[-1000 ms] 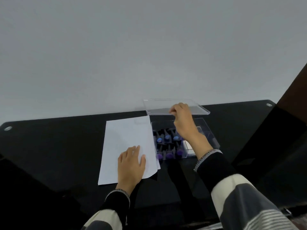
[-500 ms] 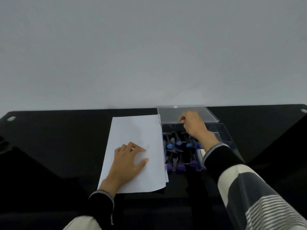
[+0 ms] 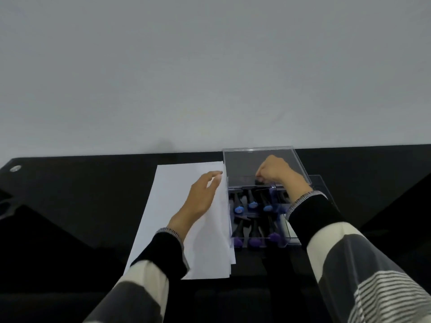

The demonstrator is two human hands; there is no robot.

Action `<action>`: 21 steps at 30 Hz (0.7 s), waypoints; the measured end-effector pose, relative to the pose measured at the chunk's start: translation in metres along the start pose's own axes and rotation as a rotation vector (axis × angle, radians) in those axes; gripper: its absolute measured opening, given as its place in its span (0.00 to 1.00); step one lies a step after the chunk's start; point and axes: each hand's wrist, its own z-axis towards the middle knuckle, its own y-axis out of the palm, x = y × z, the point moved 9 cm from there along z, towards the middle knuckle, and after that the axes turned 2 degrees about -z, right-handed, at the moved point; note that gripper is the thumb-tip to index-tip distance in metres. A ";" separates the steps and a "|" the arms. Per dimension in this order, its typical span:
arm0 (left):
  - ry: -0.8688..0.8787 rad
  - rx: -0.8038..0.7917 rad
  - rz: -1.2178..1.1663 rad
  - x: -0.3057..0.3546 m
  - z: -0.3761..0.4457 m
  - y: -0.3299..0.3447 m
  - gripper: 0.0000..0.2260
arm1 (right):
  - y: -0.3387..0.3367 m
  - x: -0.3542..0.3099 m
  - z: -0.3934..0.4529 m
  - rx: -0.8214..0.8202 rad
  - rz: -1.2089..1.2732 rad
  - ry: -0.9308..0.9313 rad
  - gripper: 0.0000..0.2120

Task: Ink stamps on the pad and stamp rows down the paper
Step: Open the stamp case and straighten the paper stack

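Observation:
A white sheet of paper lies on the black table. Right beside it stands a clear plastic box with rows of black-handled stamps, blue-tipped ones further back and purple-tipped ones at the front. Its clear lid lies open and flat behind it. My left hand is over the paper's right edge, fingers straight and pointing at the box. My right hand reaches to the box's far row, its fingers curled down on a dark stamp. My right sleeve hides the box's right part.
A white flat piece shows in the box's right compartment, partly behind my sleeve. A grey wall rises straight behind the table's far edge. A round metal fitting sits in the table's far left corner.
The lid went from held up to lying flat behind the box. My right hand dropped to the box's far row. My left hand slid up the paper toward the box.

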 end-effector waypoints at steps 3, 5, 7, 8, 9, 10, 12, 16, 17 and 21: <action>-0.028 -0.196 0.025 0.001 0.013 0.028 0.16 | -0.010 0.000 -0.021 0.222 0.040 -0.147 0.14; -0.044 -0.241 0.132 -0.009 0.017 0.041 0.19 | -0.017 0.008 -0.040 0.380 -0.024 -0.171 0.11; -0.051 -0.195 0.245 -0.014 0.019 0.043 0.22 | -0.016 0.020 -0.052 0.419 -0.082 -0.184 0.09; -0.048 -0.180 0.262 -0.014 0.018 0.044 0.23 | -0.013 0.024 -0.056 0.398 -0.092 -0.202 0.09; -0.040 -0.178 0.268 -0.012 0.015 0.046 0.26 | -0.011 0.027 -0.059 0.373 -0.095 -0.221 0.09; -0.027 -0.173 0.264 -0.009 0.012 0.046 0.30 | -0.010 0.029 -0.063 0.353 -0.090 -0.233 0.09; 0.000 -0.092 0.274 -0.004 0.005 0.036 0.34 | -0.009 0.030 -0.072 0.331 -0.082 -0.243 0.11; -0.035 0.294 0.550 -0.007 -0.027 -0.007 0.17 | 0.001 0.021 -0.103 0.380 -0.188 -0.231 0.22; -0.065 0.396 0.615 -0.008 -0.039 -0.018 0.14 | 0.008 0.019 -0.110 0.373 -0.208 -0.211 0.24; -0.192 0.309 0.744 -0.022 -0.063 -0.022 0.14 | 0.039 0.024 -0.132 0.282 -0.239 -0.097 0.27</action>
